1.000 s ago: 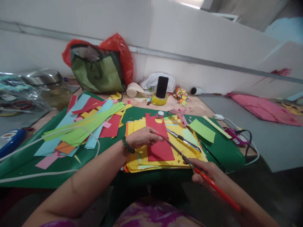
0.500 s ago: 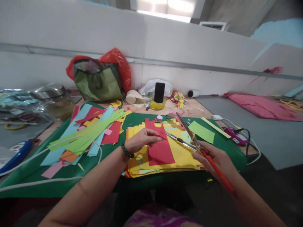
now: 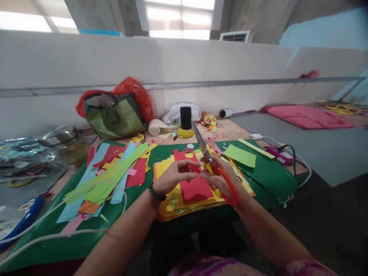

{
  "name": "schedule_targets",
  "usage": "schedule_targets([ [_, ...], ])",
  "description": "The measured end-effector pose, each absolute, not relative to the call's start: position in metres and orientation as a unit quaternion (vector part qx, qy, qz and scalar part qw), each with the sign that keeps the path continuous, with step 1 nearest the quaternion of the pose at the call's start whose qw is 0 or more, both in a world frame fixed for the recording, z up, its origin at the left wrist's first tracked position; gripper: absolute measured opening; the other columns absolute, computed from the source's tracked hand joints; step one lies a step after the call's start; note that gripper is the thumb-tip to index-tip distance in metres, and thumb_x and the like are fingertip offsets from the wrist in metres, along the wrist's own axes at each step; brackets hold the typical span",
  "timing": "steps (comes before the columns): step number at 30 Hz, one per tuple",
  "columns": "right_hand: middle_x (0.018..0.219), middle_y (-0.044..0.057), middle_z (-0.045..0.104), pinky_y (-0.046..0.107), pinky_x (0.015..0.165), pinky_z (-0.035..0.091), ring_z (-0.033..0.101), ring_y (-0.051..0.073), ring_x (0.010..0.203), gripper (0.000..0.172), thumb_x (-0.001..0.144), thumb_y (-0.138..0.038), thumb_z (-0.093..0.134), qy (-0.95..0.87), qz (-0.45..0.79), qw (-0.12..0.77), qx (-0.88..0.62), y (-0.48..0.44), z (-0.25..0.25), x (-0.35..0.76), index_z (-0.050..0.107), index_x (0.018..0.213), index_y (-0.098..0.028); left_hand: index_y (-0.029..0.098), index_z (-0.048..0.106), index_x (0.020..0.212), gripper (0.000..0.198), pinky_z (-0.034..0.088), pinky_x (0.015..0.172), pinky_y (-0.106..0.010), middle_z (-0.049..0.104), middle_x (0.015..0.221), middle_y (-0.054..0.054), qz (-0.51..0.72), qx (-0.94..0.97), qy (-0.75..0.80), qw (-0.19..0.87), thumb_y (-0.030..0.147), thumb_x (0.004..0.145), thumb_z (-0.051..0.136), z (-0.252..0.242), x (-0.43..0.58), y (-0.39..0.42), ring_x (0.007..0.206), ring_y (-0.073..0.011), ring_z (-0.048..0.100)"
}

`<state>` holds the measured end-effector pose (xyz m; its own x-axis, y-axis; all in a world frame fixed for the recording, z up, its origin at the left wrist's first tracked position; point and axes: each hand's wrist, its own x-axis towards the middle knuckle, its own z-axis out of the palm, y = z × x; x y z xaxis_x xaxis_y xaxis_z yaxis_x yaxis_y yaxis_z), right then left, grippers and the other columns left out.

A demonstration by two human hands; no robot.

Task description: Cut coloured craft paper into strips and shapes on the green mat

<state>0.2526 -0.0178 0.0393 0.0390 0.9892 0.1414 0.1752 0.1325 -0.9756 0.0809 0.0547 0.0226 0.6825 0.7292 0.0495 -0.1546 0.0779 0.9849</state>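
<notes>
My right hand (image 3: 221,172) grips a pair of scissors (image 3: 202,143) with red and yellow handles; the blades lie together and point up and away. Close beside it, my left hand (image 3: 176,176), with a dark green bead bracelet at the wrist, has thumb and fingers pinched around a small piece of red paper (image 3: 196,168). Beneath both hands lies a red paper sheet (image 3: 198,189) with curved cut-outs along its far edge. It rests on a stack of yellow paper (image 3: 172,205), partly covered by my hands.
Coloured paper strips (image 3: 106,184) are heaped at left on the green mat (image 3: 161,147), a white cable crossing them. A phone (image 3: 185,117) stands upright on a yellow tape roll (image 3: 185,133). Behind sit a green bag (image 3: 115,117) and a paper flower cluster (image 3: 211,122). Light green paper (image 3: 240,155) lies right.
My right hand has moved left with the scissors, close to my left hand. The scissor blades, spread apart before, are now together. The camera view has tilted up slightly.
</notes>
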Motion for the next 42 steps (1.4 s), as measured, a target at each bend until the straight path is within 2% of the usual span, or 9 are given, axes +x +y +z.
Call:
schedule_targets([
  [2, 0.06, -0.007, 0.052, 0.023, 0.041, 0.032, 0.038, 0.007, 0.041, 0.043, 0.069, -0.036, 0.073, -0.531, 0.439, 0.528, -0.497, -0.019, 0.039, 0.249, 0.056, 0.106, -0.02, 0.016, 0.074, 0.096, 0.042, 0.042, 0.061, -0.022, 0.065, 0.08, -0.001, 0.337, 0.576, 0.221, 0.711, 0.035, 0.061, 0.086, 0.023, 0.082, 0.054, 0.063, -0.0081, 0.052],
  [7, 0.045, -0.011, 0.041, 0.022, 0.039, 0.029, 0.035, 0.008, 0.036, 0.044, 0.074, -0.044, 0.069, -0.516, 0.482, 0.545, -0.452, -0.019, 0.03, 0.24, 0.055, 0.107, -0.018, 0.013, 0.075, 0.088, 0.046, 0.041, 0.059, -0.022, 0.062, 0.07, -0.001, 0.359, 0.55, 0.214, 0.722, 0.047, 0.059, 0.085, 0.021, 0.083, 0.055, 0.058, -0.0072, 0.049],
  [12, 0.066, -0.003, 0.059, 0.024, 0.039, 0.034, 0.038, 0.007, 0.039, 0.051, 0.075, -0.057, 0.067, -0.522, 0.404, 0.541, -0.522, -0.022, 0.029, 0.245, 0.055, 0.106, -0.018, 0.014, 0.072, 0.088, 0.045, 0.043, 0.06, -0.022, 0.067, 0.079, -0.004, 0.361, 0.596, 0.256, 0.67, 0.053, 0.066, 0.078, 0.024, 0.083, 0.054, 0.066, -0.0111, 0.057],
  [14, 0.067, -0.002, 0.058, 0.025, 0.04, 0.034, 0.037, 0.007, 0.041, 0.054, 0.076, -0.061, 0.065, -0.523, 0.366, 0.553, -0.535, -0.025, 0.03, 0.251, 0.054, 0.108, -0.019, 0.014, 0.07, 0.089, 0.043, 0.045, 0.061, -0.023, 0.069, 0.086, -0.007, 0.344, 0.619, 0.268, 0.653, 0.053, 0.071, 0.074, 0.026, 0.083, 0.052, 0.069, -0.0127, 0.06],
  [21, 0.084, 0.004, 0.057, 0.027, 0.051, 0.04, 0.047, 0.012, 0.059, 0.063, 0.082, -0.073, 0.047, -0.655, 0.332, 0.505, -0.454, -0.04, 0.031, 0.274, 0.05, 0.115, -0.02, 0.012, 0.071, 0.096, 0.053, 0.043, 0.059, -0.022, 0.065, 0.072, -0.004, 0.315, 0.643, 0.289, 0.636, 0.059, 0.072, 0.07, 0.026, 0.083, 0.054, 0.063, -0.0116, 0.057],
  [27, 0.08, 0.0, 0.058, 0.027, 0.06, 0.045, 0.054, 0.013, 0.064, 0.039, 0.082, -0.052, 0.061, -0.613, 0.299, 0.506, -0.528, -0.029, 0.04, 0.264, 0.05, 0.104, -0.022, 0.011, 0.073, 0.088, 0.057, 0.041, 0.057, -0.022, 0.059, 0.063, 0.0, 0.285, 0.666, 0.292, 0.625, 0.063, 0.066, 0.074, 0.024, 0.084, 0.053, 0.055, -0.0088, 0.048],
  [32, 0.072, -0.003, 0.059, 0.028, 0.061, 0.047, 0.056, 0.013, 0.061, 0.039, 0.072, -0.039, 0.07, -0.621, 0.305, 0.497, -0.524, -0.008, 0.029, 0.255, 0.05, 0.102, -0.022, 0.012, 0.073, 0.085, 0.055, 0.04, 0.058, -0.023, 0.062, 0.064, -0.002, 0.259, 0.702, 0.297, 0.593, 0.063, 0.066, 0.073, 0.024, 0.086, 0.05, 0.058, -0.0105, 0.049],
  [37, 0.072, -0.004, 0.059, 0.026, 0.061, 0.045, 0.057, 0.012, 0.062, 0.029, 0.071, -0.025, 0.061, -0.619, 0.332, 0.497, -0.51, -0.008, 0.028, 0.256, 0.051, 0.098, -0.023, 0.013, 0.067, 0.068, 0.051, 0.04, 0.058, -0.024, 0.06, 0.062, -0.002, 0.251, 0.71, 0.273, 0.599, 0.064, 0.07, 0.069, 0.025, 0.085, 0.051, 0.057, -0.0106, 0.049],
  [42, 0.07, -0.005, 0.055, 0.024, 0.05, 0.038, 0.048, 0.01, 0.054, 0.031, 0.069, -0.022, 0.056, -0.601, 0.36, 0.494, -0.515, -0.011, 0.033, 0.255, 0.052, 0.1, -0.022, 0.013, 0.063, 0.06, 0.048, 0.042, 0.058, -0.023, 0.059, 0.058, -0.002, 0.239, 0.655, 0.279, 0.661, 0.059, 0.071, 0.069, 0.023, 0.083, 0.053, 0.054, -0.0102, 0.051],
])
